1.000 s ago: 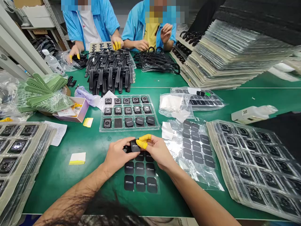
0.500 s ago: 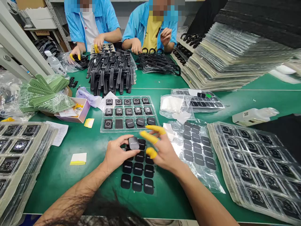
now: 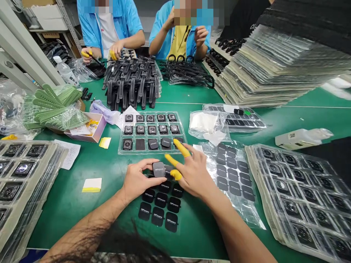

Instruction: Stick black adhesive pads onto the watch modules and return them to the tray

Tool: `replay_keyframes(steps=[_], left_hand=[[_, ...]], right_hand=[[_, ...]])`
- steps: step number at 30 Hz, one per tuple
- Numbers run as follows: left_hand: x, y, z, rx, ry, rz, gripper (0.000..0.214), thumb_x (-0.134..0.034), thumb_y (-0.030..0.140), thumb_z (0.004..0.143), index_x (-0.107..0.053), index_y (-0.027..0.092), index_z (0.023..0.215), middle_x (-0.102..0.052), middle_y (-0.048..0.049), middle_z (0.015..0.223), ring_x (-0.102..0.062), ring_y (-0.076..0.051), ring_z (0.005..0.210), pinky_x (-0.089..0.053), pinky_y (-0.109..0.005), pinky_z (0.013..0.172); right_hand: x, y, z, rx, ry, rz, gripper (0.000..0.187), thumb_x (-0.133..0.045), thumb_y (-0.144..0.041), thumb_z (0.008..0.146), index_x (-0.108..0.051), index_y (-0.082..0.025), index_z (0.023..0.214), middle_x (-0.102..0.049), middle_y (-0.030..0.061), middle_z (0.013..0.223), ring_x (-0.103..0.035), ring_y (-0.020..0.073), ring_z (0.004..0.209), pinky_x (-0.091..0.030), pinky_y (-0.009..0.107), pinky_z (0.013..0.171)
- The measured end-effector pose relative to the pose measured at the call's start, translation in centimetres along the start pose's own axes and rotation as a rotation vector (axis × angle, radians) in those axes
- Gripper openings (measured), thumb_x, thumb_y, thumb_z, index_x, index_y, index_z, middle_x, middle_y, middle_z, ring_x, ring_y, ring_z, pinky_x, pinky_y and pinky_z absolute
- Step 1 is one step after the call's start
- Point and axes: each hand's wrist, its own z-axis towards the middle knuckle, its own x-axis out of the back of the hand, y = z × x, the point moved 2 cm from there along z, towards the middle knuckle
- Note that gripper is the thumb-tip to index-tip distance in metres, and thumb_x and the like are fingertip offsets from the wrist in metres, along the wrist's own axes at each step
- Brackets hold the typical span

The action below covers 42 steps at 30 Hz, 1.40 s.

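Note:
Between its thumb and fingers, my left hand (image 3: 135, 179) holds a square black watch body (image 3: 158, 169), its "HiFuture" side up. My right hand (image 3: 193, 170), with yellow finger cots on its thumb and two fingers, is just right of the watch body; those digits are spread and no object shows between them. Beneath both hands lies a clear sheet of black "HiFuture" square stickers (image 3: 157, 217), its upper part hidden. Beyond, a clear plastic tray (image 3: 122, 150) holds watch bodies in rows; a few in the front row show the printed side. My right hand's raised finger overlaps its front right corner.
More stickers on a clear sheet (image 3: 233, 174) lie to the right. Tray stacks stand at left (image 3: 41, 179) and right (image 3: 270, 204). Black watches with straps (image 3: 131, 80) are piled across the table, before two co-workers. A plastic bottle (image 3: 301, 138) lies at right.
The sticker sheet has turned slightly clockwise under my hands. My right hand's raised finger now overlaps the tray's corner. One co-worker has lifted a hand toward the face. The watch body stays in my left hand.

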Motion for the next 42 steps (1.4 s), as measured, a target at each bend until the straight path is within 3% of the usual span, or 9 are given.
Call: replay_keyframes(steps=[3,7,11,14,22,27,32,37,42], left_hand=[[0.0,0.0,0.0,-0.017,-0.011,0.039,0.052,-0.088,0.027,0.065,-0.071,0.023,0.114,-0.080,-0.0022,0.090,-0.076,-0.021,0.085,-0.062,-0.033,0.081],[-0.2,0.1,-0.1,-0.108,-0.044,0.064,0.050,-0.090,0.029,0.064,-0.073,0.023,0.112,-0.080,-0.0010,0.095,-0.075,-0.019,0.083,-0.062,-0.031,0.082],[-0.3,-0.1,0.1,-0.145,-0.082,0.073,0.053,-0.090,0.029,0.064,-0.073,0.025,0.114,-0.080,0.0001,0.101,-0.075,-0.019,0.085,-0.061,-0.031,0.085],[-0.1,-0.3,0.4,-0.105,-0.102,0.080,0.054,-0.090,0.029,0.065,-0.073,0.027,0.116,-0.080,0.0011,0.096,-0.075,-0.019,0.084,-0.061,-0.032,0.085],[-0.1,-0.2,0.0,0.030,-0.087,0.097,0.061,-0.084,0.037,0.071,-0.061,0.027,0.127,-0.081,0.0010,0.093,-0.073,-0.020,0.070,-0.058,-0.035,0.072],[-0.5,-0.2,-0.2,-0.098,-0.152,0.075,0.033,-0.060,0.011,0.083,-0.071,0.025,0.111,-0.081,-0.0014,0.099,-0.077,-0.021,0.091,-0.061,-0.033,0.075],[-0.6,-0.6,0.0,-0.178,-0.160,0.087,0.029,-0.057,0.008,0.086,-0.075,0.025,0.101,-0.081,-0.0020,0.099,-0.077,-0.023,0.093,-0.065,-0.038,0.081],[-0.6,-0.8,0.1,-0.178,-0.171,0.091,0.030,-0.058,0.006,0.083,-0.078,0.024,0.097,-0.081,-0.0010,0.100,-0.077,-0.023,0.094,-0.064,-0.035,0.086],[-0.1,0.3,0.2,0.003,-0.174,0.078,0.027,-0.066,0.013,0.081,-0.074,0.022,0.106,-0.081,-0.0009,0.101,-0.077,-0.022,0.096,-0.062,-0.034,0.091]], right_hand=[[0.2,-0.1,0.0,-0.101,0.102,0.156,0.037,-0.044,-0.032,0.101,-0.065,-0.022,0.130,-0.055,0.0175,0.142,-0.048,0.0377,0.127,-0.039,0.060,0.097],[-0.1,-1.6,0.4,-0.272,0.036,0.609,0.041,-0.061,-0.044,0.094,-0.063,-0.023,0.129,-0.071,0.0084,0.101,-0.062,0.0262,0.093,-0.049,0.045,0.082],[-1.2,-2.3,0.8,-0.587,-0.054,0.915,0.038,-0.072,-0.051,0.082,-0.072,-0.023,0.107,-0.072,0.0052,0.096,-0.064,0.0229,0.087,-0.052,0.038,0.082],[-1.7,-2.3,0.9,-0.664,-0.069,0.993,0.035,-0.063,-0.053,0.088,-0.072,-0.023,0.102,-0.073,0.0054,0.100,-0.065,0.0225,0.095,-0.051,0.038,0.088],[-1.6,0.6,5.7,-0.661,0.111,0.879,0.035,-0.071,-0.050,0.079,-0.073,-0.021,0.098,-0.074,0.0070,0.099,-0.064,0.0214,0.086,-0.050,0.037,0.080],[-4.3,-0.1,13.0,-0.339,-0.176,0.496,0.020,-0.062,-0.029,0.089,-0.075,-0.020,0.100,-0.075,0.0072,0.094,-0.065,0.0230,0.087,-0.049,0.037,0.077],[-4.9,-3.7,15.3,-0.106,-0.132,0.058,0.027,-0.061,-0.040,0.094,-0.077,-0.021,0.103,-0.066,0.0136,0.104,-0.060,0.0290,0.103,-0.048,0.037,0.076],[-6.6,-6.7,16.8,-0.105,-0.375,0.082,0.032,-0.065,-0.042,0.091,-0.071,-0.019,0.112,-0.061,0.0134,0.110,-0.063,0.0261,0.097,-0.048,0.033,0.074],[-5.0,-5.6,16.2,-0.193,-0.240,0.509,0.023,-0.073,-0.030,0.084,-0.069,-0.019,0.103,-0.070,0.0069,0.101,-0.066,0.0201,0.087,-0.050,0.032,0.079]])
